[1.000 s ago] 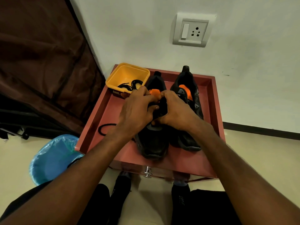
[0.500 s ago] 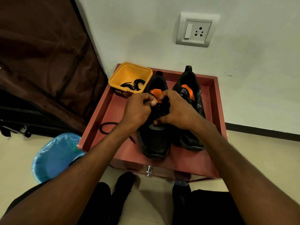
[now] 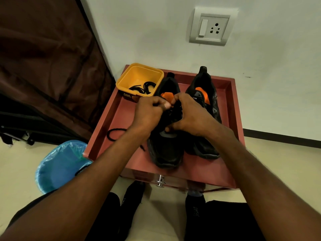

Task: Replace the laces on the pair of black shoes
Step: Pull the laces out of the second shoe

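On the red tray, black orange-lined left shoe, both hands pinching its lace.

We see red-brown worktop with raised rim, set against wall, metal knob on front face. On it: yellow tub at far left corner, black laces inside. Two black shoes side by side, toes toward us: left shoe, right shoe. Loose black lace looped on left part, just beside left shoe.
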The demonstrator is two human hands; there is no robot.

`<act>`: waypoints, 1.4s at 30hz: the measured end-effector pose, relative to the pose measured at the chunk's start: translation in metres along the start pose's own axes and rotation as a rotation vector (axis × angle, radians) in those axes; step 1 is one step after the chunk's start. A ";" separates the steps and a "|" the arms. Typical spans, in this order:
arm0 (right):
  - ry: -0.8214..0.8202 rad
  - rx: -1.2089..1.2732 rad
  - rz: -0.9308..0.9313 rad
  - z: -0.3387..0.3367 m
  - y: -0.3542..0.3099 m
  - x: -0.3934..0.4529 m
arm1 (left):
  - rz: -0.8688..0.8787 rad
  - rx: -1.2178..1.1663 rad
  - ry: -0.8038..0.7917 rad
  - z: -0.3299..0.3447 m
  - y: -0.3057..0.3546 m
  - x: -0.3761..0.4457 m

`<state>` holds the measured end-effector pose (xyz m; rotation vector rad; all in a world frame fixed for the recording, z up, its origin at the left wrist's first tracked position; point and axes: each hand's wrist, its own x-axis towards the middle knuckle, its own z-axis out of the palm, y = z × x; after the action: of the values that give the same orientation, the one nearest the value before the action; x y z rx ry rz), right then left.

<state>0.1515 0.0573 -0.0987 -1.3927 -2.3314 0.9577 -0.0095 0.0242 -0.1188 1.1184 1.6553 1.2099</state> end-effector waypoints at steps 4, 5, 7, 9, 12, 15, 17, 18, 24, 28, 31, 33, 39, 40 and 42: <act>-0.008 0.003 0.011 -0.002 0.000 -0.001 | -0.356 -0.420 -0.065 -0.007 0.000 0.007; -0.004 0.001 0.009 -0.002 0.000 -0.002 | -0.322 -0.366 -0.093 -0.008 0.001 0.006; 0.004 -0.006 0.010 -0.002 -0.001 -0.002 | -0.117 -0.115 -0.132 -0.010 0.003 0.004; 0.005 -0.008 0.015 -0.002 -0.001 -0.002 | 0.155 0.168 -0.105 -0.010 0.002 0.002; -0.001 -0.001 0.024 -0.003 0.001 -0.002 | 0.479 0.605 -0.041 -0.005 0.004 0.002; -0.007 0.004 0.018 -0.003 0.001 -0.003 | 0.555 0.744 -0.036 -0.002 0.006 0.001; -0.009 0.001 0.019 -0.003 0.000 -0.003 | 0.344 0.426 -0.027 -0.001 0.007 0.002; -0.008 0.001 0.021 -0.003 0.000 -0.003 | 0.182 0.144 -0.009 -0.002 0.008 0.003; 0.006 0.021 0.024 -0.004 0.001 -0.003 | 0.025 -0.165 0.078 0.000 0.013 0.002; 0.006 0.003 0.021 -0.002 -0.001 -0.003 | 0.423 0.700 0.023 -0.007 0.007 0.001; -0.002 -0.013 0.016 -0.001 -0.004 -0.003 | 0.514 0.710 0.091 -0.005 0.005 -0.004; -0.009 -0.030 0.016 -0.002 -0.005 -0.003 | 0.420 0.293 0.111 -0.005 0.015 -0.006; -0.023 -0.044 0.048 -0.004 -0.003 -0.002 | 0.172 -0.244 0.143 -0.011 0.045 -0.009; -0.021 -0.045 0.045 -0.004 -0.003 -0.002 | 0.241 -0.047 0.157 -0.012 0.038 -0.006; -0.021 -0.050 0.033 -0.002 -0.004 -0.002 | 0.374 0.379 0.114 -0.014 0.021 0.000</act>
<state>0.1511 0.0556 -0.0943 -1.4519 -2.3702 0.9335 -0.0178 0.0233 -0.0953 1.6788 1.8689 1.2333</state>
